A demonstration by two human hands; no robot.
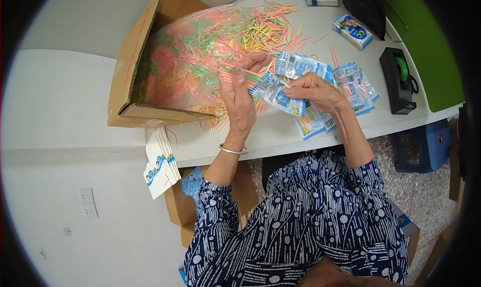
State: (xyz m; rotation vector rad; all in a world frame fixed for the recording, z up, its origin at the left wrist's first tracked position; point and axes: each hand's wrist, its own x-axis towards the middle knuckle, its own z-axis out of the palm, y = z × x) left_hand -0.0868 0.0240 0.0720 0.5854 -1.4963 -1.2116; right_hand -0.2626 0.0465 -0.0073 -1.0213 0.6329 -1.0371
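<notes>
My left hand [237, 99], with a bangle at the wrist, is closed around a small bundle of thin pink and green sticks [234, 75]. Their right ends meet the edge of a small clear packet [278, 100] with blue-and-white print. Pinched between thumb and fingers, that packet is in my right hand [318, 90]. Whether the stick ends are inside the packet I cannot tell. More printed packets [303, 65] lie behind and under my right hand. Beyond my left hand spreads a loose pile of coloured sticks [266, 30].
At the left, an open cardboard box [123, 69] on its side holds a big clear bag of sticks [193, 56]. Filled packets [356, 89] lie at right, near a black tape dispenser [396, 81] and a small printed box [352, 30]. Flat white cartons [162, 164] overhang the table edge.
</notes>
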